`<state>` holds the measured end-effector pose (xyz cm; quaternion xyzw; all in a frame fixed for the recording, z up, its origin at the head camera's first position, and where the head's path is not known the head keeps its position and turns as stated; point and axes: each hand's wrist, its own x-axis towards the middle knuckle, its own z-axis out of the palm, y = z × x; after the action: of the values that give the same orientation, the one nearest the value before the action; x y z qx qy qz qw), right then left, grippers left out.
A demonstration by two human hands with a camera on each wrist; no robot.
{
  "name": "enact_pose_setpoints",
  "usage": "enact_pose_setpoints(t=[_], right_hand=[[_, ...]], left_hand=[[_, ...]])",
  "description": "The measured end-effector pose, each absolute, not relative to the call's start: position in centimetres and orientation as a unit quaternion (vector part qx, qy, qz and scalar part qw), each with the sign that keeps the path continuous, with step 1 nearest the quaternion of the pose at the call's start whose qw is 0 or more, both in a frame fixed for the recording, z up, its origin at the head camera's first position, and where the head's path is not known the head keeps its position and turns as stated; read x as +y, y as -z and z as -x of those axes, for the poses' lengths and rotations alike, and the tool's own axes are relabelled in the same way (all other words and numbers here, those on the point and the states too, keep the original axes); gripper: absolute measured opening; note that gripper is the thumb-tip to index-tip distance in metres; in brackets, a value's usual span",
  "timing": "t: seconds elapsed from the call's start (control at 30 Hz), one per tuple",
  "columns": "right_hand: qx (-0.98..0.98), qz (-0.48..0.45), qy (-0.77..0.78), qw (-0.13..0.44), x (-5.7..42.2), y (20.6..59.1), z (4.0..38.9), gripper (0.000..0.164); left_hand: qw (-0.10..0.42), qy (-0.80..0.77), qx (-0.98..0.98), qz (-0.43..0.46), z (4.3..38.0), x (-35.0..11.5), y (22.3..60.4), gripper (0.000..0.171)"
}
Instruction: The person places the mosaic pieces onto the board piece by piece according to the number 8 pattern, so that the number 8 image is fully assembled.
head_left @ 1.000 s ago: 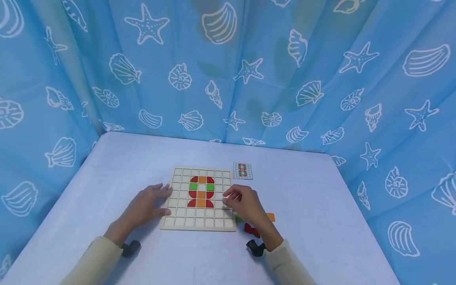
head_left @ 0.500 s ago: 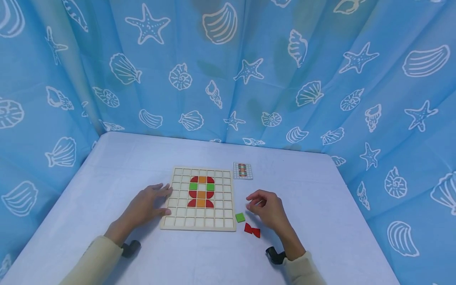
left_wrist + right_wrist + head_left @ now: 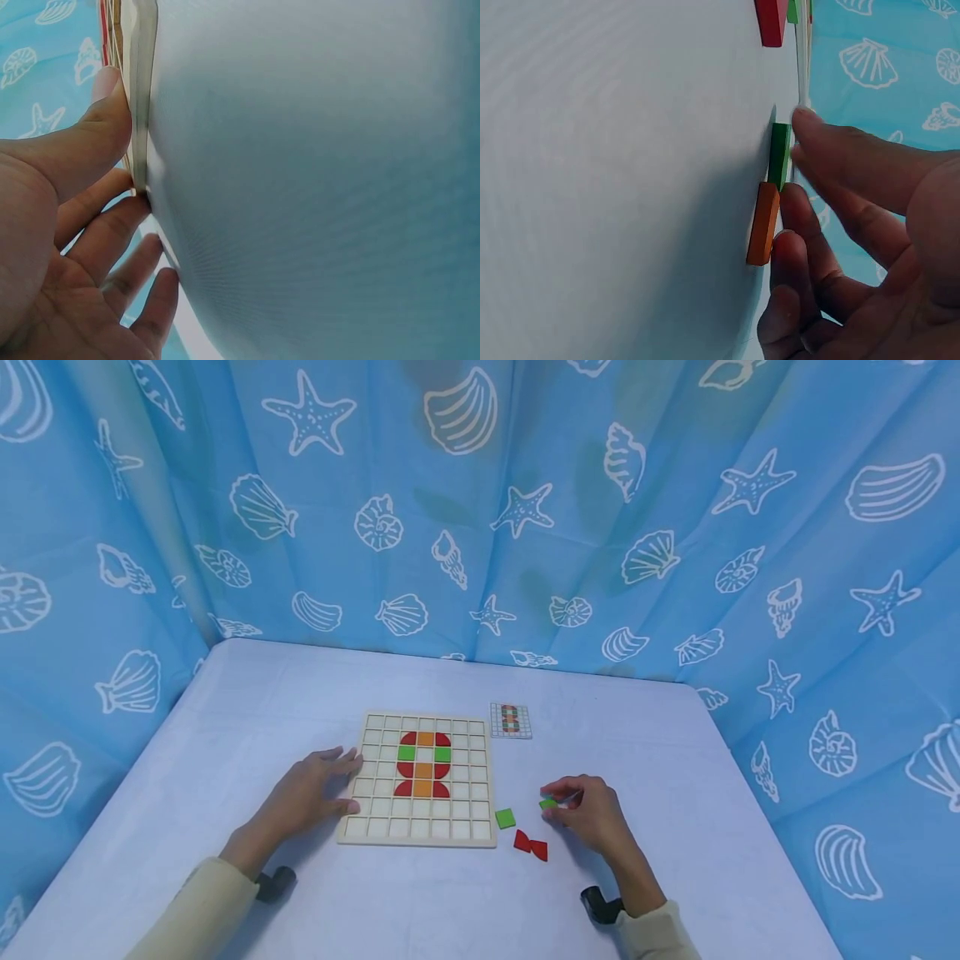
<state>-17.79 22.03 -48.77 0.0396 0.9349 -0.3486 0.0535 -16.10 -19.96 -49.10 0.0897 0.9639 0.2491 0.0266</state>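
A square wooden grid board (image 3: 378,807) lies on the table, bearing a symmetrical pattern of red, orange and green tiles. Along its left edge rests my left hand (image 3: 307,793), the thumb and fingers spread against the rim. My right hand (image 3: 588,810) is low over the table right of the board, its thumb and index finger close above a green tile (image 3: 548,804). An orange tile (image 3: 763,225) lies against that green one in the right wrist view, beneath the other fingers; the hand covers it in the head view.
Another green tile (image 3: 506,818) lies by the board's right edge, with two red curved pieces (image 3: 531,845) near it. A small pattern card (image 3: 511,720) sits at the board's upper right corner. Blue shell-print curtains (image 3: 480,510) hang behind the white table (image 3: 637,735).
My right hand has left the board's right side and moved right and toward me, down to the green tile. The left hand has stayed at the board's edge.
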Motion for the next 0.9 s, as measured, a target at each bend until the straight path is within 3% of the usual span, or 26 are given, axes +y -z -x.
enact_pose_setpoints(t=[0.9], right_hand=[[0.928, -0.024, 0.366, 0.071, 21.85, 48.87, 17.98, 0.023]], left_hand=[[0.039, -0.244, 0.966, -0.082, 16.03, -19.84, 48.98, 0.081]])
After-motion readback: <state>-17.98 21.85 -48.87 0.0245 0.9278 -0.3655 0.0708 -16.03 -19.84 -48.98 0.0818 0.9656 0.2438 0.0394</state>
